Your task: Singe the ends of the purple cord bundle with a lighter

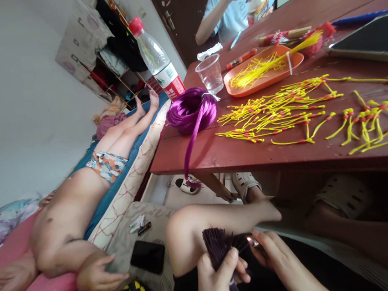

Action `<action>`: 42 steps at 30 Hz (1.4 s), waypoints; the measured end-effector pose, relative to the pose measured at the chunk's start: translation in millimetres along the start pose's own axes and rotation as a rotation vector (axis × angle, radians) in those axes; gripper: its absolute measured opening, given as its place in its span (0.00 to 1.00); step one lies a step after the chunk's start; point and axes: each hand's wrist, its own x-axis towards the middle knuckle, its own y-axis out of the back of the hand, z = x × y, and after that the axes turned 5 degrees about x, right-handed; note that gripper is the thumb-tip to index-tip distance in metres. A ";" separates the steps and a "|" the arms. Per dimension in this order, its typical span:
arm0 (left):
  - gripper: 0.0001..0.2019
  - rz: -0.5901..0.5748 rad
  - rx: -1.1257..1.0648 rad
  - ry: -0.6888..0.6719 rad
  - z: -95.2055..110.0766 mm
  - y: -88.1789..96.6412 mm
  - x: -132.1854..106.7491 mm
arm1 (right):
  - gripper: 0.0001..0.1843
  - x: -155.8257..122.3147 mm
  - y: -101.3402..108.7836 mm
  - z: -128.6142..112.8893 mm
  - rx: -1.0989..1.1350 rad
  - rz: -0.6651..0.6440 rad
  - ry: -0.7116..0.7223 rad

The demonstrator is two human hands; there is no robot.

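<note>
My left hand (220,271) is wrapped round a thick bundle of dark purple cords (215,244), above my lap. The cut ends stick up past my thumb, and a pale tie shows lower on the bundle. Just to the right, my right hand (271,250) is closed on a small lighter (253,242), mostly hidden by the fingers. A bright glow like a flame shows at its tip, close to a few thin strands that reach out from the bundle.
On the red table (168,159) lie a purple cord coil (190,111), many yellow knotted cords (280,109), an orange tray (260,84), a plastic cup (210,73) and a bottle (158,59). One person lies on the bed at left; another sits across the table. A phone (148,257) lies beside me.
</note>
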 end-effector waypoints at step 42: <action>0.15 0.092 0.236 -0.204 -5.7 -0.6 -0.5 | 0.26 -0.6 -0.3 4.8 0.107 0.151 0.014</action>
